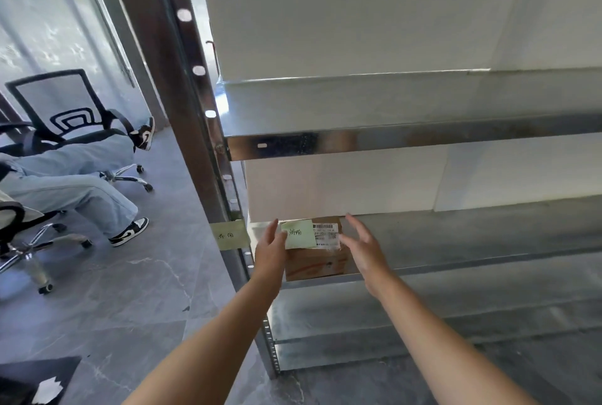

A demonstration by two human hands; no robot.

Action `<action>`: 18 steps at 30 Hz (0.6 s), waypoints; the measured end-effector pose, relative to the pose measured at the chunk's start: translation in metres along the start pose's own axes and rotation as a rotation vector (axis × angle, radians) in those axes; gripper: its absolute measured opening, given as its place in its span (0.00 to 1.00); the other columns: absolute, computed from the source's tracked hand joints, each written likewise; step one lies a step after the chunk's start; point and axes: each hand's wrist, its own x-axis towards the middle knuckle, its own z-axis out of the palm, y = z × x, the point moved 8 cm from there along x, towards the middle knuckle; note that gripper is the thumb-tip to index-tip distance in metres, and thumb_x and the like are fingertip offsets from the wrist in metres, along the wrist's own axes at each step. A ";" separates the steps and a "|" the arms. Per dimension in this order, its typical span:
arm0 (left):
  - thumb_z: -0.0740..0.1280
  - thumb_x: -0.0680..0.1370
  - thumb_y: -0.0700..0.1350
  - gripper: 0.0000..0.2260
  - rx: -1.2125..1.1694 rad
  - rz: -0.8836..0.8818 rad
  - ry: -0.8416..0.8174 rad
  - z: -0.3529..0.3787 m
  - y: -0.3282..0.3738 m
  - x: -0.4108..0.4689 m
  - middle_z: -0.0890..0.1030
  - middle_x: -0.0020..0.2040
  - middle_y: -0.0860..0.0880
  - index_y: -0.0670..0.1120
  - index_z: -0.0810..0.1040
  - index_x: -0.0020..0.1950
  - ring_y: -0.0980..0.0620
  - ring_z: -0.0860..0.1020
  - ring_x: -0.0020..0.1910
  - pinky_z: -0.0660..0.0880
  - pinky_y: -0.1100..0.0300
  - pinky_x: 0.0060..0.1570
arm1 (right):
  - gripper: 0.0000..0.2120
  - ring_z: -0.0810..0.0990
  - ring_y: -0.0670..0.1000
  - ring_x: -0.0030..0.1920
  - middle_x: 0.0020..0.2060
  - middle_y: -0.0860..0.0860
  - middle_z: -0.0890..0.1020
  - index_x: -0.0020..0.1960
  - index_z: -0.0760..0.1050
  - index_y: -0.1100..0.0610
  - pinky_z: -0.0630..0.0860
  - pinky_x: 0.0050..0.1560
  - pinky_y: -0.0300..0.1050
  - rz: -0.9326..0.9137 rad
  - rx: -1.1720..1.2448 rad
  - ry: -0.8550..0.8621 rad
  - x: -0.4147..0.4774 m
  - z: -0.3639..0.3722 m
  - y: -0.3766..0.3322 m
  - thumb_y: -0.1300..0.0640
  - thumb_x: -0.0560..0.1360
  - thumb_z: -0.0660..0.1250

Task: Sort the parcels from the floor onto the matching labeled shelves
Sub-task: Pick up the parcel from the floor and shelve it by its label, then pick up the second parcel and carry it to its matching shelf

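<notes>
cardboard parcel (314,261) w/ green note set at left end of 2nd-lowest shelf (456,238), long axis front-to-back | flanked by both hands | left hand (270,249) touching its side, nearer | right hand (361,249) just beside, fingers spread, nothing gripped | shelf label (230,235) on post at left

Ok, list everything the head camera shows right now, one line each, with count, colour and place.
cardboard parcel: one, brown, on the lower shelf at its left end, between the hands.
green note: one, pale green with handwriting, on top of the parcel.
shipping label: one, white with a barcode, on the parcel's top.
shelf tag: one, pale green, on the upright beside that shelf.
metal shelving: one unit, silver.
office chairs: two, black, at left.
seated person: one, pale blue trousers, black-and-white shoes, on the chairs.
floor: grey tiles.
left hand: against the parcel's left side.
right hand: open, at the parcel's right side.
</notes>
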 end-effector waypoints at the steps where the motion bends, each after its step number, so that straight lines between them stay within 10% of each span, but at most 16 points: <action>1: 0.56 0.85 0.44 0.20 0.035 0.031 -0.023 0.003 0.010 -0.007 0.73 0.66 0.49 0.51 0.66 0.77 0.60 0.74 0.48 0.72 0.72 0.44 | 0.25 0.65 0.50 0.75 0.76 0.49 0.66 0.77 0.65 0.49 0.62 0.62 0.37 -0.018 -0.014 0.014 -0.006 -0.002 -0.005 0.61 0.81 0.62; 6: 0.56 0.85 0.49 0.20 0.199 0.208 -0.203 0.030 0.040 -0.050 0.65 0.78 0.50 0.58 0.63 0.78 0.47 0.65 0.76 0.64 0.52 0.72 | 0.23 0.61 0.50 0.77 0.78 0.48 0.62 0.77 0.63 0.48 0.61 0.69 0.43 -0.107 -0.044 0.127 -0.048 -0.018 -0.026 0.57 0.84 0.58; 18: 0.53 0.86 0.48 0.24 0.487 0.844 -0.563 0.125 0.084 -0.186 0.51 0.82 0.56 0.51 0.53 0.82 0.59 0.45 0.80 0.44 0.55 0.79 | 0.25 0.48 0.47 0.80 0.81 0.46 0.52 0.80 0.53 0.46 0.49 0.79 0.52 -0.219 -0.264 0.570 -0.207 -0.124 -0.061 0.48 0.85 0.53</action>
